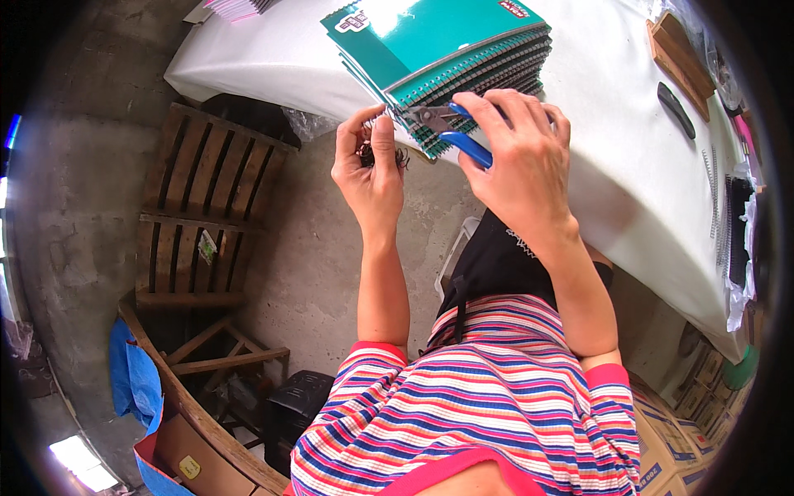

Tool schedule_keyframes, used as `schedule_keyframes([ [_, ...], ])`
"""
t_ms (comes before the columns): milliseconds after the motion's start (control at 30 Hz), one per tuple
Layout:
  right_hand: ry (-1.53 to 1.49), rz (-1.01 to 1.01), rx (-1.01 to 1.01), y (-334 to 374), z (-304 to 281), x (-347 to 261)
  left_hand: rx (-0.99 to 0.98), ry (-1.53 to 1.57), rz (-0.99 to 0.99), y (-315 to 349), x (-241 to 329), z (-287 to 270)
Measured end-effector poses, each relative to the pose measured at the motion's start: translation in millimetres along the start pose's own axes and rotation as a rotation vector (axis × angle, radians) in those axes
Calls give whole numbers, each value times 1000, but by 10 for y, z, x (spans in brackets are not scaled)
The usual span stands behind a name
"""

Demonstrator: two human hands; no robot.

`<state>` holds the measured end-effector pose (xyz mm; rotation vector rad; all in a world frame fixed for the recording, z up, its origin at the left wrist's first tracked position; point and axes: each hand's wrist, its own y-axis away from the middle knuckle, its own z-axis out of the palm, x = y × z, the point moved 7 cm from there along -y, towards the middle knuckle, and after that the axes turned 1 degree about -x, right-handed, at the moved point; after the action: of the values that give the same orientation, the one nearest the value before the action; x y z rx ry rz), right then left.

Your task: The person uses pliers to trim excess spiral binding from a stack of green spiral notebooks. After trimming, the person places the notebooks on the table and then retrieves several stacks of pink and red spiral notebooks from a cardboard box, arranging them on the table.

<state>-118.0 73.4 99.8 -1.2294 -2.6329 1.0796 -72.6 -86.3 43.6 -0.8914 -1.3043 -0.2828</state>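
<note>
A stack of green spiral notebooks [438,37] lies at the table's near edge, its dark coil bindings facing me. My right hand [525,157] is closed around the blue handles of wire cutters [465,142]. Their metal jaws point left, at the stack's left corner by the coil ends. My left hand [372,165] is beside that corner, thumb and forefinger raised close to the jaws. Curled in its fingers is a small bunch of dark wire clippings [397,157]. Whether the fingertips also pinch a coil end is too small to tell.
The white-covered table [612,124] bears a dark-handled tool [676,110], a wooden block [680,66] and loose coils [713,194] on the right. A slatted wooden pallet [203,198] leans at left, above a black plastic chair [298,405]. Cardboard boxes [662,438] are stacked lower right.
</note>
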Motion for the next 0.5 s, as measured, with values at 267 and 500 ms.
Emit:
schedule_keyframes([
  [267,-23,37,-97,-26,81,-49,-15,-18,33,-4,57,-15],
  [500,-270,186,-275,0,275,85,-17,-59,70,17,53,-45],
])
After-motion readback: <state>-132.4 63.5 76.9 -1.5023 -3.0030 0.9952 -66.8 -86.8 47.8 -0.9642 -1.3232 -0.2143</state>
